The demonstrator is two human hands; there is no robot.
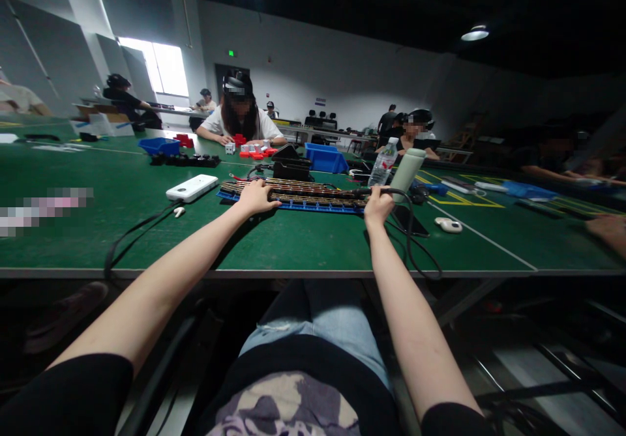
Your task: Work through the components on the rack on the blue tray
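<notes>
A long blue tray (pixel 323 206) lies crosswise in front of me, bearing several narrow brown strips (pixel 306 187) that look like circuit boards. My left hand (pixel 257 198) rests palm down on its left part, thumb spread away from the fingers. At the right end, my right hand (pixel 379 206) is closed around a slim black corded tool (pixel 360 192), pen-like and pointing left over the strips; its tip is too small to make out. The tool's thick black cord (pixel 408 227) loops right and down toward the table edge.
Left of the tray are a white power bank (pixel 192 189) with a strap and an earbud (pixel 179 212). Right are a green bottle (pixel 408 172), water bottle (pixel 384 162), phone (pixel 411 221) and earbud case (pixel 448 225). Behind stand a black box (pixel 291 167) and blue bin (pixel 325 158). A person (pixel 239 116) works opposite.
</notes>
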